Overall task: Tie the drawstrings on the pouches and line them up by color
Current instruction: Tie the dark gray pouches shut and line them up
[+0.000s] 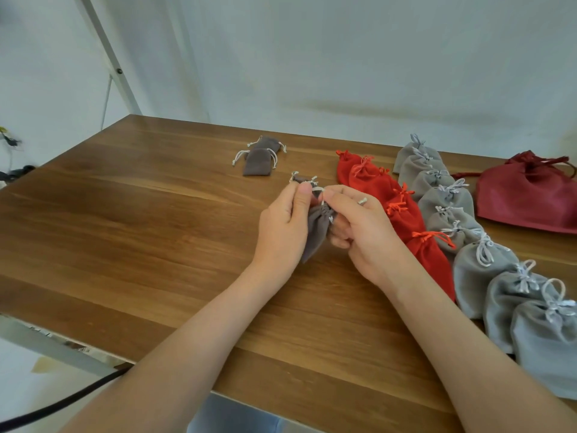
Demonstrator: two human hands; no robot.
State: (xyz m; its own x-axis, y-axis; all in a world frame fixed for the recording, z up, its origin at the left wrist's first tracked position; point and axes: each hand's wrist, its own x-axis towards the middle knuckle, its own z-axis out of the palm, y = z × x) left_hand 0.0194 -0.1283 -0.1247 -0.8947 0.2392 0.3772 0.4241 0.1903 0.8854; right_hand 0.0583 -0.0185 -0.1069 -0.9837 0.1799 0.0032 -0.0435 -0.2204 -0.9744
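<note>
A small taupe pouch (pixel 316 232) hangs between my hands above the wooden table (pixel 156 220). My left hand (pixel 282 226) pinches its white drawstring near the gathered neck. My right hand (pixel 359 226) pinches the cord on the other side. Just beyond my fingers lies another small taupe pouch (pixel 301 179). Two more taupe pouches (pixel 260 156) lie farther back, overlapping. To the right runs a row of red pouches (pixel 393 201) with tied orange cords, and beside it a row of light grey pouches (pixel 487 264) with tied silver cords.
A larger dark red pouch (pixel 527 195) lies at the far right of the table. A white wall stands behind. A white metal frame post (pixel 109 54) rises at the back left. A black cable (pixel 62 401) runs below the table's front edge.
</note>
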